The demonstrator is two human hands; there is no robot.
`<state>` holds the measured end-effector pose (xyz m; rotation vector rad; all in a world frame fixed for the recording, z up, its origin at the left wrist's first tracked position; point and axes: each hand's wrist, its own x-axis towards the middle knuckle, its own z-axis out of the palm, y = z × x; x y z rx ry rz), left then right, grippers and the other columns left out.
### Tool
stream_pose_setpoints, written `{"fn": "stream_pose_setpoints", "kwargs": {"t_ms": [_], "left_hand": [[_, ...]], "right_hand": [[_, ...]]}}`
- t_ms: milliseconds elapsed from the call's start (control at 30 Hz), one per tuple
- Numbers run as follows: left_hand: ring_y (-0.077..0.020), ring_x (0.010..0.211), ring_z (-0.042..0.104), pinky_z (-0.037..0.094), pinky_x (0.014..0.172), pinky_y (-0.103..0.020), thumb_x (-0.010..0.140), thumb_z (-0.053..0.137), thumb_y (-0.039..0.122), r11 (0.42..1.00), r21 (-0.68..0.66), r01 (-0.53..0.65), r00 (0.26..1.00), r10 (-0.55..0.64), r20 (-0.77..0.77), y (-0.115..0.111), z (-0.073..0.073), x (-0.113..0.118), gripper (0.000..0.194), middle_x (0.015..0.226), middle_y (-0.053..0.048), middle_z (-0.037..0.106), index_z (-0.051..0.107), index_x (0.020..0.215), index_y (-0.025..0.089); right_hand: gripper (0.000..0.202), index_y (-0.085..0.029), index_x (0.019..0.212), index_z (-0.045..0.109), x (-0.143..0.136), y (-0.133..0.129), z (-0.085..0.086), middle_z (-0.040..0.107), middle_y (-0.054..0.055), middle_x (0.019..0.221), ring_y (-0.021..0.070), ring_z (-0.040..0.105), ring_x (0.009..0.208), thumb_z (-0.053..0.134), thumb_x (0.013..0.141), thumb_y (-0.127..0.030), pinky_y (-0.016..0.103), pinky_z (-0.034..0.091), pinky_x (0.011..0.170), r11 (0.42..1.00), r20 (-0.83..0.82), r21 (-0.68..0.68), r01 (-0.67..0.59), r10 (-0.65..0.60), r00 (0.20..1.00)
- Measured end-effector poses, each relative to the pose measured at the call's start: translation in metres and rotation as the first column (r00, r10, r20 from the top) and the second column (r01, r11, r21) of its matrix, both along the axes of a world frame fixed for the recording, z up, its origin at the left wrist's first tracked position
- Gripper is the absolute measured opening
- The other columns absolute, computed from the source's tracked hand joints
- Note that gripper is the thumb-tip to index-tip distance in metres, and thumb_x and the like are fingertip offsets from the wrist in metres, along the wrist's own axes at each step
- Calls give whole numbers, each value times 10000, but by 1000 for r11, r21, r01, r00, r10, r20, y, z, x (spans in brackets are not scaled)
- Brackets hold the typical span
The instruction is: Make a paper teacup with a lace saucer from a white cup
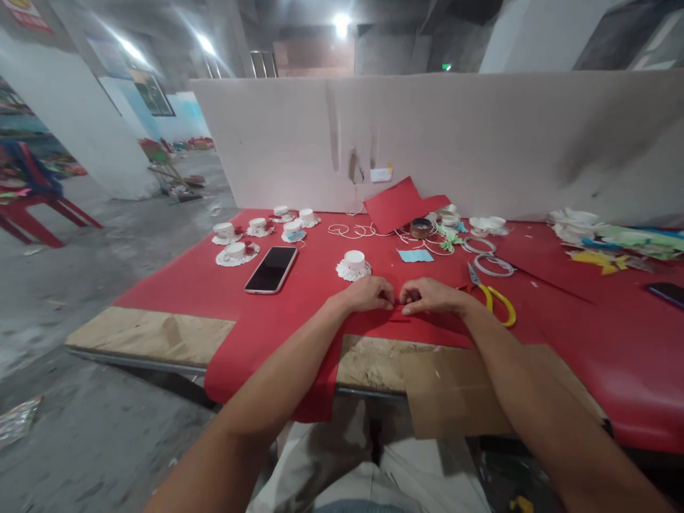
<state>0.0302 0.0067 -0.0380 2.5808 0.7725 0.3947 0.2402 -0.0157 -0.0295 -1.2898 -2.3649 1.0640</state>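
Observation:
My left hand [372,293] and my right hand [430,295] are close together over the red-covered table, fingers closed in a pinch. Between the fingertips runs a thin red strip [398,307], gripped at either end; its material is hard to make out against the red cover. Just beyond my left hand stands a small white cup-shaped piece [353,263] with a frilled white base. Yellow-handled scissors [500,305] lie to the right of my right hand, partly behind the wrist.
A phone [271,270] and several white frilled cup pieces [235,251] lie to the left. Farther back are red sheets [395,203], a tape roll [421,227], a light blue piece [415,256] and white wire coils [494,266]. A pale board [454,142] borders the table's far side.

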Motion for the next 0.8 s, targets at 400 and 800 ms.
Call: {"fn": "stream_pose_setpoints", "kwargs": {"t_ms": [400, 800], "left_hand": [[-115, 718, 540, 378, 637, -188, 702, 576, 171, 996, 72, 47, 999, -48, 11, -9, 5, 3, 98, 790, -13, 618, 641, 771, 148], [-113, 705, 533, 378, 623, -196, 727, 581, 223, 993, 91, 68, 998, -70, 10, -11, 5, 2, 137, 788, -12, 607, 640, 831, 156]], "right_hand": [[360, -151, 765, 590, -1, -1, 1, 561, -9, 651, 112, 481, 569, 690, 620, -465, 212, 349, 509, 998, 70, 51, -48, 44, 997], [306, -145, 719, 596, -8, -5, 9, 534, -17, 585, 110, 461, 532, 652, 659, -440, 221, 325, 499, 996, 154, 48, -74, 65, 986]]}}
